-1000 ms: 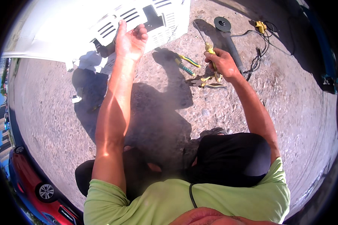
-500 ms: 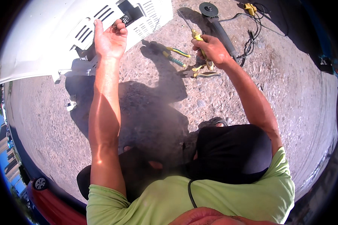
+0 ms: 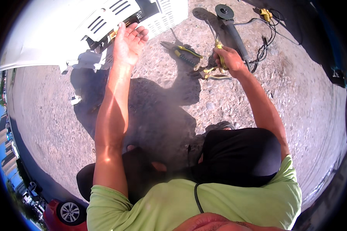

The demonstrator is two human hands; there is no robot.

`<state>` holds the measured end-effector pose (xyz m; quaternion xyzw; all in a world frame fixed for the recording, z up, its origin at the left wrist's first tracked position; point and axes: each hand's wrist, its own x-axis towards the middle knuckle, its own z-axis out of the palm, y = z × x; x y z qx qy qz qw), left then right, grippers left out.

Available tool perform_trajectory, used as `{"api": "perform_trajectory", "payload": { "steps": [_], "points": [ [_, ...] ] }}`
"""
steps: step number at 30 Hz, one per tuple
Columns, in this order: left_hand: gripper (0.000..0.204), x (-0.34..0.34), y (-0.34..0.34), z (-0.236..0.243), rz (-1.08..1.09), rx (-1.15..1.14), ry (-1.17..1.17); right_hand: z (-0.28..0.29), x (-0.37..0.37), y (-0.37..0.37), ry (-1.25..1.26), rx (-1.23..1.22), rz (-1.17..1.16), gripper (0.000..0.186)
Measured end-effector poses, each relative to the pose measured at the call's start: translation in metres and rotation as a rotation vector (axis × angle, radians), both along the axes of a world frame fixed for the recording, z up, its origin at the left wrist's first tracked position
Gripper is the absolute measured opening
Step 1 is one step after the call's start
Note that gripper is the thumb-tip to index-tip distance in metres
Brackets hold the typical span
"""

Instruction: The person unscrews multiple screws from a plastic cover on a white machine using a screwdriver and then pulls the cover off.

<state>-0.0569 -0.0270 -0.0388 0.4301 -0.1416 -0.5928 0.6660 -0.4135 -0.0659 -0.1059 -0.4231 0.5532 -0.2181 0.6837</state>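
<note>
A white slotted appliance panel (image 3: 165, 15) fills the top left, with a dark opening behind my left hand (image 3: 129, 45). That hand is palm up against it, fingers apart and slightly curled, and a small brass-coloured part (image 3: 112, 34) shows beside the fingertips. My right hand (image 3: 230, 61) grips a yellow-handled screwdriver (image 3: 218, 47), its long thin shaft pointing up. Just left of it, pliers with green-yellow handles (image 3: 187, 57) lie on the rough pavement (image 3: 219, 107); another pair (image 3: 218, 77) lies under that hand. A black angle grinder (image 3: 235, 34) lies behind the screwdriver.
A yellow plug (image 3: 265, 15) with tangled cables (image 3: 273, 34) lies at the top right, near a dark blue structure (image 3: 335, 73) at the edge. A small white piece (image 3: 75, 99) sits left of my forearm. A red car (image 3: 58, 215) shows at the lower left rim.
My left hand has shifted slightly along the panel's opening, where the brass-coloured part now shows. My right hand still holds the screwdriver; the whole view has drifted a little.
</note>
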Motion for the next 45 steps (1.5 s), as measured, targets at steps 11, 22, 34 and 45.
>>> {"api": "perform_trajectory", "payload": {
  "steps": [11,22,34,45],
  "points": [
    [0.055,0.05,0.097,-0.131,-0.107,0.393,-0.202,-0.03,0.027,0.022,0.061,0.056,0.16,0.026],
    [0.038,0.106,0.151,-0.126,-0.226,0.658,-0.844,0.001,0.066,0.036,-0.056,0.119,0.378,0.031],
    [0.055,0.236,0.15,0.094,-0.457,0.365,-1.383,0.158,0.234,0.08,0.107,-0.15,0.928,0.053],
    [0.047,0.211,0.18,0.032,-0.198,0.483,-0.607,0.083,0.332,0.213,-0.412,-0.11,0.43,0.04]
  ]
}}
